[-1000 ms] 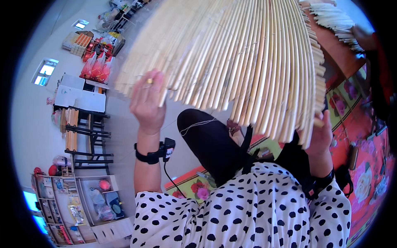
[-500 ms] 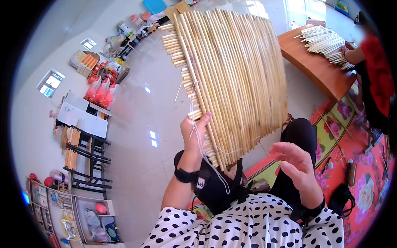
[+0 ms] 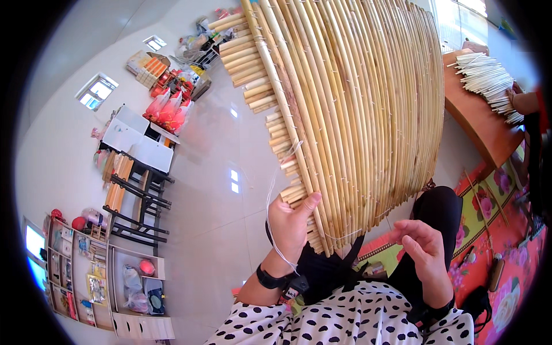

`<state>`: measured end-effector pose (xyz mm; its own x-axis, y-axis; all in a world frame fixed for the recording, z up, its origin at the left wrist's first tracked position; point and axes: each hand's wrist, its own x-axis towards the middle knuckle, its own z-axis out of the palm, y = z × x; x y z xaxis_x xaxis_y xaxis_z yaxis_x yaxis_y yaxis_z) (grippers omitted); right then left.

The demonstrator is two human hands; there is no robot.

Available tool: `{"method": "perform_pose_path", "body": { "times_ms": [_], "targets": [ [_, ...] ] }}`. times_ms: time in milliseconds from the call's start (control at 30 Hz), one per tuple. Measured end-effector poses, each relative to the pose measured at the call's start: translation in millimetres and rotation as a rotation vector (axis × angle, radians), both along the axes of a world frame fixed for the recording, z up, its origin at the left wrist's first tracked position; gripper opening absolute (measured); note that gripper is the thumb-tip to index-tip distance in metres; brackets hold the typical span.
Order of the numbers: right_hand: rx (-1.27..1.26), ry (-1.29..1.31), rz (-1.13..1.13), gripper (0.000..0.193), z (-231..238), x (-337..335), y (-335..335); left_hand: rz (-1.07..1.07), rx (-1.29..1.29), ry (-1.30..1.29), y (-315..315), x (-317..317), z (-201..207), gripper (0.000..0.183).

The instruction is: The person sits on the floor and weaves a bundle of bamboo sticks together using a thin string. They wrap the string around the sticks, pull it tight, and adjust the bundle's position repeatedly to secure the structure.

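A mat of pale reed stalks [image 3: 368, 115], tied side by side with thin white thread, stands tilted up in front of me. My left hand [image 3: 289, 230] is closed on its lower left edge, with the thumb over the front and the fingers hidden behind. Short stalk ends [image 3: 244, 60] stick out in a row along that left side. From the mat's edge a loose white string [image 3: 269, 210] loops down past my left hand to the wrist. My right hand [image 3: 425, 253] is apart from the mat, below its lower right part, empty, with slightly bent fingers.
At the right, a brown wooden table [image 3: 468, 118] bears a pile of pale stalks [image 3: 489, 80], touched by another person's hand [image 3: 522, 102]. A red floral mat [image 3: 500, 299] with tools covers the right floor. Black-legged benches [image 3: 138, 198] and shelves [image 3: 109, 282] line the left wall.
The reed mat has come nearer and fills more of the view. Surroundings have shifted right in the picture. The loose string now hangs left of my left hand instead of over my lap.
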<state>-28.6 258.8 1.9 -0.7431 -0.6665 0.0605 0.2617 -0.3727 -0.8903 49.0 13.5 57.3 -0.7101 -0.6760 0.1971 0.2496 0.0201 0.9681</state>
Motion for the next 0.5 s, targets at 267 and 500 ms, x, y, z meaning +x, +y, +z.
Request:
{"method": "perform_pose_path", "body": {
  "times_ms": [267,500],
  "targets": [
    [-0.004,0.045,0.021,0.025,1,-3,0,-0.009,0.014,-0.019,6,0,-10,0.031],
    [0.1,0.172,0.06,0.023,14,1,-14,0.02,0.014,-0.018,14,-8,-21,0.028]
  ]
}}
